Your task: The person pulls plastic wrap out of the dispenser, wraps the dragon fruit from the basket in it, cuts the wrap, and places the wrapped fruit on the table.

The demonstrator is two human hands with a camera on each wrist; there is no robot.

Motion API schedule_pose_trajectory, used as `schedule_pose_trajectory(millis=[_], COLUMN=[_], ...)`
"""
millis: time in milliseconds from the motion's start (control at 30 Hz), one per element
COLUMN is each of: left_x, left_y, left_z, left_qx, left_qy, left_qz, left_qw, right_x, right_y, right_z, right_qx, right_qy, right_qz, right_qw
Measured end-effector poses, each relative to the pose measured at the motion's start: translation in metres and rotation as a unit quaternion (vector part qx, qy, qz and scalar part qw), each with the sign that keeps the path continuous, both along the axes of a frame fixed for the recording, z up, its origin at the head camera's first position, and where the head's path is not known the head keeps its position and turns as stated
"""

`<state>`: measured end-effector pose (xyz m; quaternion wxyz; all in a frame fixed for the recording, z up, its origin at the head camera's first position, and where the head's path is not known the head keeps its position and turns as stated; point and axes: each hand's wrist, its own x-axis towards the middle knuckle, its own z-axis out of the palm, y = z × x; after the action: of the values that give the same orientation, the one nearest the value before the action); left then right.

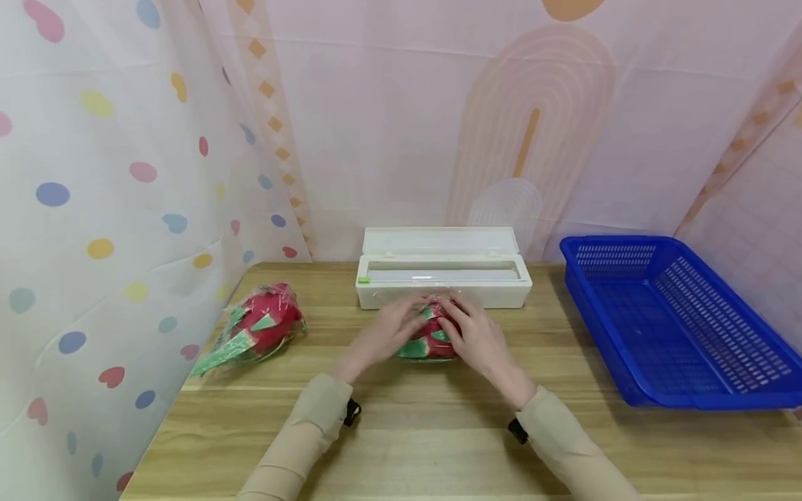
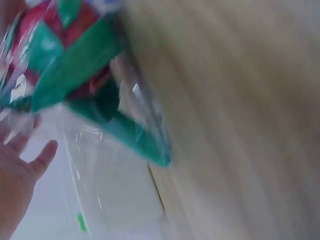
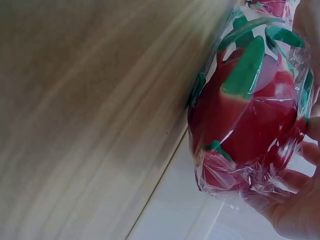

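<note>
A red dragon fruit with green scales, the wrapped dragon fruit (image 1: 432, 346), lies on the table between both hands, in clear plastic film. From the left, my left hand (image 1: 387, 330) reaches over it with fingertips at its top; the left wrist view shows those fingers (image 2: 44, 157) spread beside the loose film. On the other side, my right hand (image 1: 479, 337) rests its fingers on the film; in the right wrist view they lie along the fruit's side (image 3: 245, 125), close to the bunched film end. Just behind stands a white film dispenser (image 1: 441, 296) with its lid raised.
A second film-wrapped dragon fruit (image 1: 266, 323) lies at the left of the wooden table (image 1: 432, 445). At the right stands a blue plastic basket (image 1: 601, 341). Patterned cloths (image 1: 376, 125) hang behind and at the sides. A green cutter piece (image 1: 363, 280) sits on the dispenser's left end.
</note>
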<state>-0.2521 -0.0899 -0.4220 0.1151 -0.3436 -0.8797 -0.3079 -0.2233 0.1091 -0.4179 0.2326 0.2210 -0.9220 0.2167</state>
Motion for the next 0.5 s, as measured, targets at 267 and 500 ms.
schedule_pose_trajectory(millis=[267, 500], left_x=[-0.030, -0.049], left_y=[-0.036, -0.043], left_z=[-0.003, -0.011], left_qx=[-0.094, -0.152], left_qy=[0.204, 0.281], left_qz=[0.129, 0.152], left_qw=[0.9658, 0.9352], right_x=[-0.001, -0.001], right_y=[0.000, 0.000], right_z=[0.003, 0.004], right_qx=[0.008, 0.015], right_qy=[-0.024, -0.027], right_qz=[-0.008, -0.006], right_qw=[0.9997, 0.9995])
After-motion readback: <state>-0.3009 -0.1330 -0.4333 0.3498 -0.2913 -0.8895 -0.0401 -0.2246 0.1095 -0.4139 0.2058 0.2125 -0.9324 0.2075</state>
